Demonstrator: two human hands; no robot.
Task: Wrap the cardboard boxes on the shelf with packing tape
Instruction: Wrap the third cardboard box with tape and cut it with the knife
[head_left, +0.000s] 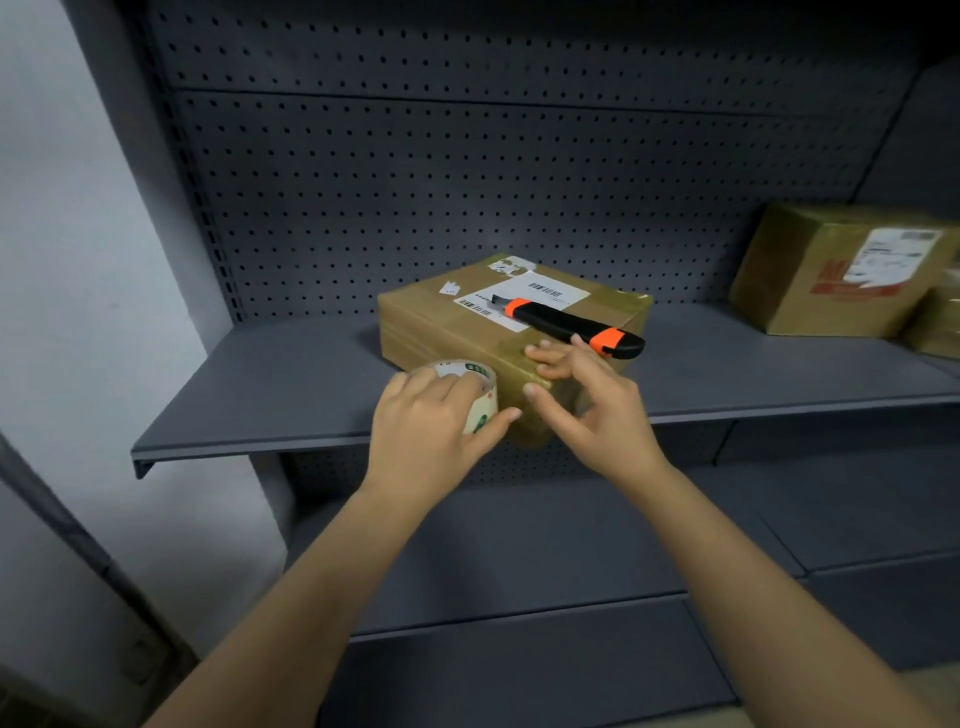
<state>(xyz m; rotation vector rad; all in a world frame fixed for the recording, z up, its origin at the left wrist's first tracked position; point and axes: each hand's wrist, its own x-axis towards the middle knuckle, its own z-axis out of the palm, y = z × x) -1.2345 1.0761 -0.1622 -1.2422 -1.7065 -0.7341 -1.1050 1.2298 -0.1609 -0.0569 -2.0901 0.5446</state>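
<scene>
L hand (431, 410) grips tape roll (480, 397), R hand (587, 400) on box (452, 327)

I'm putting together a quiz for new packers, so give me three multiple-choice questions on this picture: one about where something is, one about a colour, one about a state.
1. Where does the knife lie?
A. on the bare shelf
B. on top of the box
C. on the floor

2. What colour are the bands on the knife's black handle?
A. orange
B. green
C. blue

3. What is the left hand doing?
A. hanging idle
B. gripping the tape roll
C. holding the knife

Answers:
1. B, the knife rests across the box's top face.
2. A, an orange band shows near each end of the handle.
3. B, its fingers and thumb curl round the roll at the box's near corner.
</scene>
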